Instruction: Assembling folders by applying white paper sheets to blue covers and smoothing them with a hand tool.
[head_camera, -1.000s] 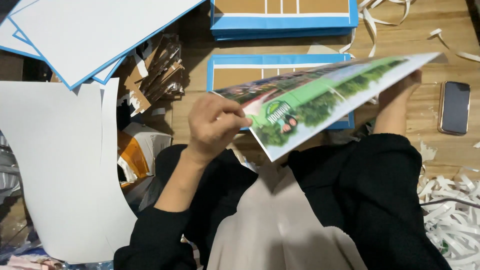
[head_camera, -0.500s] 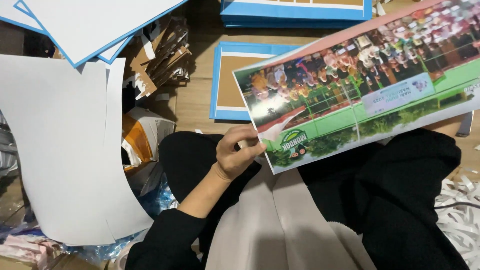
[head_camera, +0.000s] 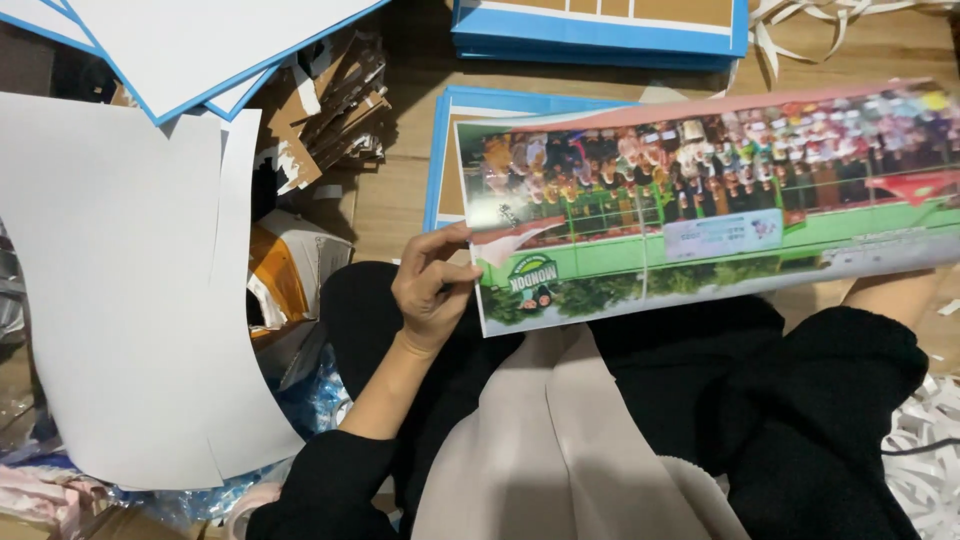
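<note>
I hold a long glossy printed sheet (head_camera: 700, 215) level over my lap; it shows a crowd scene above a green band. My left hand (head_camera: 432, 285) pinches its left edge between thumb and fingers. My right hand (head_camera: 885, 295) is mostly hidden under the sheet's right part, only the wrist showing, and seems to support it from below. Beneath the sheet lies a blue-edged brown board (head_camera: 450, 160) on the wooden floor.
A large white curved card (head_camera: 120, 300) lies at left, with white blue-edged boards (head_camera: 200, 50) above it. Torn brown cardboard scraps (head_camera: 330, 100) and an orange-white box (head_camera: 290, 270) sit between. More blue boards (head_camera: 600, 30) lie at top, white paper strips (head_camera: 920, 440) at right.
The printed sheet has swung from a steep tilt to lying flat and face-up, and has come lower over my lap. My left hand slid with its left edge.
</note>
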